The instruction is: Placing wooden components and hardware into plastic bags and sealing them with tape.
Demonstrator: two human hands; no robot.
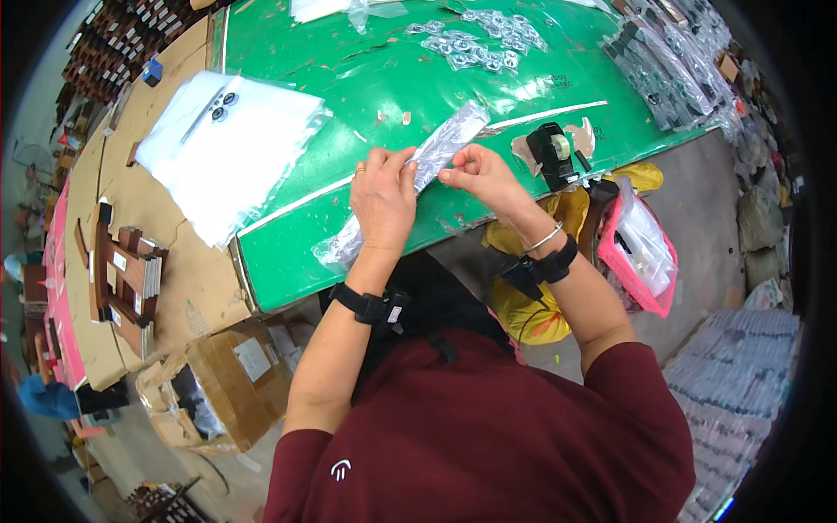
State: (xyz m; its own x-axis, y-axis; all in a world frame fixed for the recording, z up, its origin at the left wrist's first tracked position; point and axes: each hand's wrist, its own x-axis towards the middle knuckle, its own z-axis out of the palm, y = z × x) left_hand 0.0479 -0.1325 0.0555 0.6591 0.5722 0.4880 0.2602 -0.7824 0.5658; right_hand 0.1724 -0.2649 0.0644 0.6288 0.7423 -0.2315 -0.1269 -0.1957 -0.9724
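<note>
A long, narrow bundle wrapped in clear plastic (452, 135) lies slantwise near the front edge of the green table. Across its middle, my left hand (384, 199) grips it with bent fingers, hiding part of the wrap. Just to the right, my right hand (488, 180) is closed in a pinch beside the bundle; what sits between its thumb and fingers is too small to make out. A black tape dispenser (546, 155) with a roll of clear tape stands to the right of my right hand.
Flat plastic bags (231, 144) are stacked at left, with small dark round parts on top. Small bagged parts (493, 39) lie at the far side, wrapped bundles (667, 74) at far right. Brown wooden pieces (131, 279), an opened carton (228, 388) and a pink basket (660, 301) surround me.
</note>
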